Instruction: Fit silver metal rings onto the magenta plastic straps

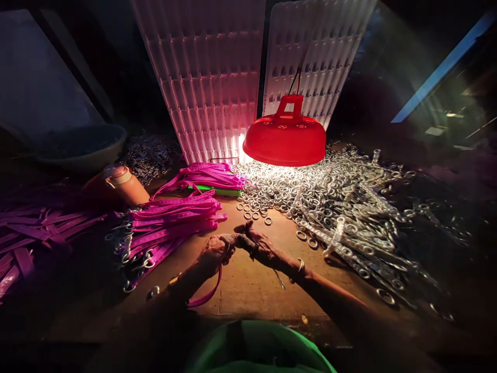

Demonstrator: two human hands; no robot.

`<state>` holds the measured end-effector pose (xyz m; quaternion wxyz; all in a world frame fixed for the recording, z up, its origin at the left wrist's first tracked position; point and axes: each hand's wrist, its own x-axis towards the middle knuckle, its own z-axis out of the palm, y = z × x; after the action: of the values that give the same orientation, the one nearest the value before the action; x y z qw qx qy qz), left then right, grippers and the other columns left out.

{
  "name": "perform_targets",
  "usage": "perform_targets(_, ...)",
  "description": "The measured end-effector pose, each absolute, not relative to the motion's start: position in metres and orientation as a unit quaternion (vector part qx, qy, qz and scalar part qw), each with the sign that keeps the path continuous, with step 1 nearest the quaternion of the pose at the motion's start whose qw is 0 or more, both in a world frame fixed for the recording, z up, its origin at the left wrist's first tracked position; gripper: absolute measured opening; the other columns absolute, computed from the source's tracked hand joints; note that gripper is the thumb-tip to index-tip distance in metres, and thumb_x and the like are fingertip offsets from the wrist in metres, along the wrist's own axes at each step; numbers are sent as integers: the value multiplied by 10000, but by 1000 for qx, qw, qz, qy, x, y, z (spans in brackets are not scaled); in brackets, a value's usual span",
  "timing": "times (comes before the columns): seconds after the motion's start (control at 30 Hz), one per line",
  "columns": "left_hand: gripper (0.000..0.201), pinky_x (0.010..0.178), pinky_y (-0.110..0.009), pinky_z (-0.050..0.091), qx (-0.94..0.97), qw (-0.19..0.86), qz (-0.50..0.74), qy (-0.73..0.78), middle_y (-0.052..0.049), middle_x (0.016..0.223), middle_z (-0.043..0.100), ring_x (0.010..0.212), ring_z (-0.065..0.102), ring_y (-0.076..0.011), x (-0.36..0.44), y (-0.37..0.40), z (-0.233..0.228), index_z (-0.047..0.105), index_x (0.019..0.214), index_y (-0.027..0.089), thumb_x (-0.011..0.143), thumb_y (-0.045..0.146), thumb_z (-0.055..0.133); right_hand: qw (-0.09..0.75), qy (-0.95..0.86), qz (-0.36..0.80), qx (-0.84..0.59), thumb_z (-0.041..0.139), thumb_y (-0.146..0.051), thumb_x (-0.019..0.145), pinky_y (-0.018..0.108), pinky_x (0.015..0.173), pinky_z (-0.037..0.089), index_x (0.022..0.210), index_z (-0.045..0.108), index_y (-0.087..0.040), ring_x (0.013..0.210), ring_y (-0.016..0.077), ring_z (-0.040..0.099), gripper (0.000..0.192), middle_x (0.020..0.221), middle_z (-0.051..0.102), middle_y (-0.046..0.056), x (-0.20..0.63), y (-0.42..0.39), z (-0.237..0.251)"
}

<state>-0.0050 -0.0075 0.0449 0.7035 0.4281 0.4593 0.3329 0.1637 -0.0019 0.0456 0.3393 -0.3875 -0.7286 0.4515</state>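
My left hand [218, 252] is closed around a magenta strap [207, 296], whose loose length curls down below the fist. The fingers of my right hand [261, 245] are bent together and meet the left fingertips above the table. What lies between them is hidden by the fingers and shadow. A thin metal piece [280, 280] shows just under the right wrist, and I cannot tell whether it hangs or lies there. Left of the hands is a stack of magenta straps [178, 215] with metal rings at their near ends. Loose metal rings [267, 220] lie just beyond the fingers.
A red lamp [285, 140] hangs over a heap of metal rings and linked pieces [349, 217]. An orange bottle [130, 186] leans at left, near more straps [34, 233] and a bowl [85, 147]. Something green [264, 347] is at the near edge. Ridged panels [209, 88] stand behind.
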Motion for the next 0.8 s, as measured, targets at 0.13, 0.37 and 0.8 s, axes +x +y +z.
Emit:
perform_targets(0.13,492,376,-209,90,457,733,246,440,107,434,279,378,173,-18,-12,-16,77,475,627,159,574,604,678,267,-738,489,-380,441,-347,888,171,425,382,942,461,-171,514,70,416,185,695,505,-10,170,-37,56)
perform_targets(0.37,512,395,-244,83,490,745,78,445,78,437,295,400,197,-36,-13,-52,69,440,543,166,650,625,640,243,-726,450,-460,571,-238,791,195,409,248,1018,469,-183,474,93,458,255,669,615,21,175,-102,41)
perform_targets(0.8,393,497,-214,315,311,841,200,394,-13,570,523,513,447,-81,-5,-100,57,566,612,97,659,442,748,232,-719,524,-392,484,-216,793,230,472,305,1024,420,-175,532,94,385,244,669,521,-11,174,-114,47)
